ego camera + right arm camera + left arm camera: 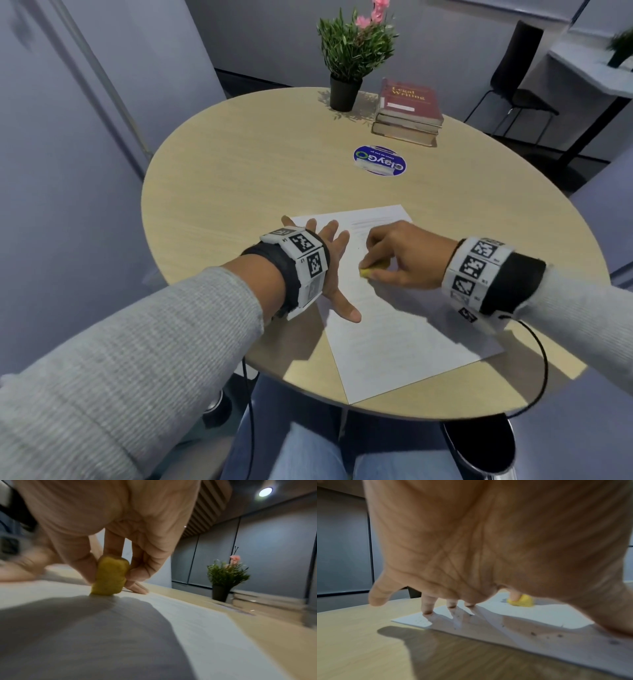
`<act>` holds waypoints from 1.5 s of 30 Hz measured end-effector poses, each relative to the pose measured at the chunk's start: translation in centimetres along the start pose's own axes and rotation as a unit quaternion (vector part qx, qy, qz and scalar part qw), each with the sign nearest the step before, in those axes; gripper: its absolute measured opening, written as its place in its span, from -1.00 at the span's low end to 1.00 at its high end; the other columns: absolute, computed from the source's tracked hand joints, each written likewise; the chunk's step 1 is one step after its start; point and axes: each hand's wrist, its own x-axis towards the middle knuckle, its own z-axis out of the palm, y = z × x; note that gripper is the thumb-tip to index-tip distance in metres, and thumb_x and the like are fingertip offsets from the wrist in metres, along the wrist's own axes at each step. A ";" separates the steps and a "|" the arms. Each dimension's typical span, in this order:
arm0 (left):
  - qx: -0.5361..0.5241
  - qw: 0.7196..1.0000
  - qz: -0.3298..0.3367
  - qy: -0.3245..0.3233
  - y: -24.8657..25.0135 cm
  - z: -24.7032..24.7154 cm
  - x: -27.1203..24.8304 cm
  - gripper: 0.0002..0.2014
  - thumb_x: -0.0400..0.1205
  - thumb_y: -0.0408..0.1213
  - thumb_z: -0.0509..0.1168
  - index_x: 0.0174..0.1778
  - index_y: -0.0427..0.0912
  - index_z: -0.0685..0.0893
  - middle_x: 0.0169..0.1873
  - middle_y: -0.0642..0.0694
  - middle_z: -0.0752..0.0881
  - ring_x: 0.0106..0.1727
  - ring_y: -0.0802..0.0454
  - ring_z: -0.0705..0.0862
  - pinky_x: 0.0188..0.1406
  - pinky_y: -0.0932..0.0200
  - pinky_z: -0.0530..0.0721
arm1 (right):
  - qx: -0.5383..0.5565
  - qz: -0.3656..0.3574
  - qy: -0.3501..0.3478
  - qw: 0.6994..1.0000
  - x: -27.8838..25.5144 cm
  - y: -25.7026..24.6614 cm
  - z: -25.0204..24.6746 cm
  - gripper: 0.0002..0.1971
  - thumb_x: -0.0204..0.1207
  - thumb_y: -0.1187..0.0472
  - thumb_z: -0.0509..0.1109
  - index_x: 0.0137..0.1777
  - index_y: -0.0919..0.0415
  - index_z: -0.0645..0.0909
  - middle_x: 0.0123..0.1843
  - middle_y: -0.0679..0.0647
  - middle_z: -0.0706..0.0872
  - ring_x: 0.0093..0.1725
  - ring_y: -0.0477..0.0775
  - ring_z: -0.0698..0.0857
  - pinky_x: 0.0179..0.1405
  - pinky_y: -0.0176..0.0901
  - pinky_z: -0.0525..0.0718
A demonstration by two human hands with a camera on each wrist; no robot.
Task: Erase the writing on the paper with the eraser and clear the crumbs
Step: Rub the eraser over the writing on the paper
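A white sheet of paper [400, 339] lies on the round wooden table [239, 178], with faint writing near its far edge. My left hand [330, 260] is spread flat, its fingertips [428, 612] pressing the paper's left side. My right hand [404, 255] pinches a small yellow eraser [365, 272] between thumb and fingers, its lower end touching the paper [197, 635]. The eraser [110, 576] stands nearly upright in the right wrist view; it shows again as a yellow eraser [521, 602] beyond the left palm. Dark crumbs [533, 633] dot the paper [539, 615] near the left hand.
At the table's far side stand a potted plant [352, 58] and a stack of books [409, 111], with a round blue sticker [379, 161] in front of them. A black chair [513, 85] stands behind. My knees sit under the near table edge.
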 end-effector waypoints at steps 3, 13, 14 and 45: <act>0.002 1.000 -0.003 -0.002 0.0 0.0 0.0 0.46 0.10 0.70 0.27 0.74 0.02 -0.31 0.74 -0.04 -0.31 0.73 -0.33 -0.24 0.48 -0.71 -0.17 | 0.020 -0.068 -0.051 0.996 -1.1 -1.7 1.1 -0.81 0.49 0.02 0.42 0.00 0.02 0.80 -0.22 -0.08 0.58 -0.30 -0.29 0.53 -0.21 -0.29 0.61; 0.004 1.000 -0.007 -0.010 0.1 0.0 0.2 0.47 0.11 0.70 0.26 0.72 0.03 -0.39 0.72 -0.05 -0.36 0.72 -0.32 -0.30 0.47 -0.69 -0.22 | 0.034 -0.040 -0.050 0.997 -1.2 -1.4 0.7 -0.78 0.45 0.00 0.41 -0.02 0.03 0.81 -0.20 -0.06 0.64 -0.30 -0.23 0.60 -0.20 -0.31 0.63; 0.004 1.000 -0.007 -0.010 0.0 0.1 0.3 0.47 0.11 0.71 0.25 0.72 0.03 -0.39 0.72 -0.05 -0.37 0.72 -0.32 -0.30 0.47 -0.69 -0.22 | 0.034 -0.013 -0.034 0.999 -0.9 -0.7 0.2 -0.80 0.44 0.02 0.43 -0.02 0.03 0.81 -0.21 -0.06 0.64 -0.29 -0.24 0.60 -0.19 -0.29 0.64; 0.014 1.000 -0.011 0.003 0.3 -0.2 0.1 0.49 0.06 0.73 0.23 0.74 0.02 -0.31 0.74 -0.05 -0.26 0.73 -0.34 -0.20 0.50 -0.69 -0.13 | 0.050 -0.009 -0.034 0.998 -2.9 -1.0 1.1 -0.77 0.46 -0.02 0.41 0.00 0.03 0.81 -0.17 -0.06 0.66 -0.26 -0.21 0.65 -0.21 -0.32 0.64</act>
